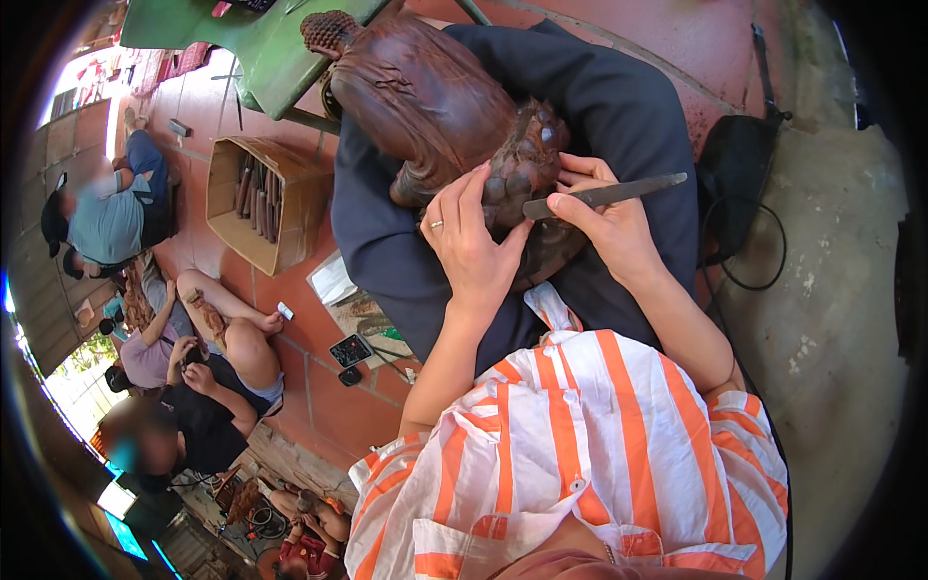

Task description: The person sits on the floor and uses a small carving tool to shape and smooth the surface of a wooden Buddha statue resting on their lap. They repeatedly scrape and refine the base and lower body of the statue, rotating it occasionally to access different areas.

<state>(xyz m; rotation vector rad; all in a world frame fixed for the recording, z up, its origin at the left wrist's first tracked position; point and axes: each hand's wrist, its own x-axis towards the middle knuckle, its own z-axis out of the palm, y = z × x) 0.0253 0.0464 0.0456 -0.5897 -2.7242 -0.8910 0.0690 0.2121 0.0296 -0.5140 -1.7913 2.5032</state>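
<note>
A dark brown carved wooden statue [425, 92] of a robed figure lies across my lap, on dark trousers. Its curly-textured head is at the upper left, and a rougher, knobbly carved part is under my hands. My right hand [604, 217] is closed around a flat grey file [609, 196], thumb along it. The file's left end touches or nearly touches the carving, beside my left thumb. My left hand [474, 232], with a ring on one finger, lies on the carving with its fingers stretched and thumb apart. Some right fingertips are hidden behind the carving.
A green plastic chair [222, 48] stands beyond the statue's head. To the left are a cardboard box [290, 203] of dark wooden pieces, a small black device [351, 350] and several seated people. A black bag [739, 174] and a cable [778, 242] lie on my right.
</note>
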